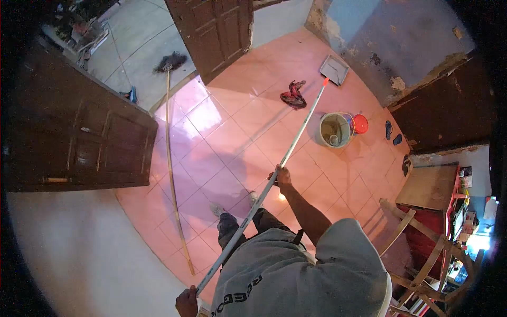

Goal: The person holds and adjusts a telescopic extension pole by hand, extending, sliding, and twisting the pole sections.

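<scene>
A long whitish-grey pole (248, 216) with an orange tip runs diagonally across the view, from low left to upper right. My left hand (187, 302) is closed around its near end by the white wall. Farther up, my right hand (282, 178) grips the same pole in front of my body. The orange end (326, 82) appears close to a grey rectangular tray (334, 70) on the floor; whether they touch I cannot tell. Right of the pole stands a bucket (335, 130) with murky contents and a small container inside. A red cloth (293, 95) lies crumpled on the tiles.
A broom (170, 132) lies at the left, its dark bristles past the doorway. Brown doors (79, 127) stand open. Beside the bucket is a red container (360, 124). Dark sandals (388, 130) lie near the peeling wall. Wooden furniture (422, 264) stands at lower right on the pink tiles.
</scene>
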`<state>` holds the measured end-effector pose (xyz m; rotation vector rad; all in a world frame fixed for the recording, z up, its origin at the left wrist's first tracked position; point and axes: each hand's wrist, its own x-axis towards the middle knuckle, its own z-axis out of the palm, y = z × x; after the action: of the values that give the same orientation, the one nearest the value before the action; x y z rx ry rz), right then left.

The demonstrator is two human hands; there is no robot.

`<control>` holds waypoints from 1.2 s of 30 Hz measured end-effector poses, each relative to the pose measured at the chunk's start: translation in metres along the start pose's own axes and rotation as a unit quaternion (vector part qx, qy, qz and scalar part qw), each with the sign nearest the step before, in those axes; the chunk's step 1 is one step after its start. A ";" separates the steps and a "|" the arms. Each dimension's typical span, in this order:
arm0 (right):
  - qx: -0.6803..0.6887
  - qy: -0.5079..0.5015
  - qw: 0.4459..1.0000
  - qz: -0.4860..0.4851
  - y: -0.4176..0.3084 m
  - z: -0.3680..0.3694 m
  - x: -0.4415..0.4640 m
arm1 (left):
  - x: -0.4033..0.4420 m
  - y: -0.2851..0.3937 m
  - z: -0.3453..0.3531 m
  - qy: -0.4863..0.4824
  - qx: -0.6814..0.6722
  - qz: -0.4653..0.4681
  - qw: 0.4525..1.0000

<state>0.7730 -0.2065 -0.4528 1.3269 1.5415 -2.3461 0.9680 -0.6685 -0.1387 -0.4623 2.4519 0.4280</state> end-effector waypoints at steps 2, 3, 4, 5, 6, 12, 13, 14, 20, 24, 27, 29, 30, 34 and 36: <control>0.017 -0.011 0.999 0.030 -0.008 0.003 0.002 | 0.000 -0.018 0.013 0.039 0.001 0.035 0.999; 0.018 -0.031 0.999 0.026 0.007 0.003 0.005 | 0.000 -0.031 0.014 0.045 -0.001 0.052 0.998; 0.018 -0.051 0.998 0.023 0.029 0.004 0.004 | -0.001 -0.052 0.015 0.051 -0.003 0.068 0.996; 0.023 -0.053 0.995 0.078 0.033 0.012 -0.016 | 0.004 -0.106 0.026 0.066 0.079 0.133 0.986; 0.033 -0.055 0.993 0.096 0.049 0.018 -0.035 | 0.008 -0.169 0.039 0.080 0.160 0.197 0.964; -0.008 -0.111 0.984 0.138 0.070 0.029 -0.084 | -0.026 -0.139 -0.008 0.041 0.137 -0.133 0.981; -0.023 -0.120 0.983 0.140 0.045 0.031 -0.081 | -0.031 -0.134 -0.009 0.094 0.126 -0.030 0.987; 0.012 -0.112 0.983 0.142 0.062 0.021 -0.049 | -0.030 -0.125 -0.007 0.093 0.127 -0.034 0.987; -0.004 0.002 0.999 0.036 -0.012 0.002 0.002 | -0.002 -0.005 0.010 0.061 -0.048 0.000 0.997; -0.018 -0.035 0.996 0.085 0.039 0.014 -0.021 | -0.006 -0.082 0.022 0.035 0.059 0.015 0.998; -0.116 -0.112 0.987 0.007 0.136 0.014 -0.021 | -0.019 -0.178 0.029 0.143 0.193 0.104 0.965; -0.059 -0.103 0.990 0.074 0.089 0.030 -0.070 | -0.032 -0.158 0.004 0.082 0.214 -0.006 0.973; -0.001 -0.094 0.986 0.141 0.073 0.037 -0.077 | -0.033 -0.140 -0.002 0.091 0.156 -0.049 0.982; 0.117 -0.124 0.982 0.081 0.039 0.016 -0.039 | -0.008 -0.119 0.031 0.189 -0.129 0.050 0.972; 0.072 -0.051 0.996 0.011 0.010 0.014 -0.023 | -0.005 -0.031 0.012 0.137 0.037 -0.002 0.990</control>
<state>0.7832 -0.2314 -0.4429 1.2224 1.3464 -2.5099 0.9902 -0.6902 -0.1508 -0.5253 2.7188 0.2860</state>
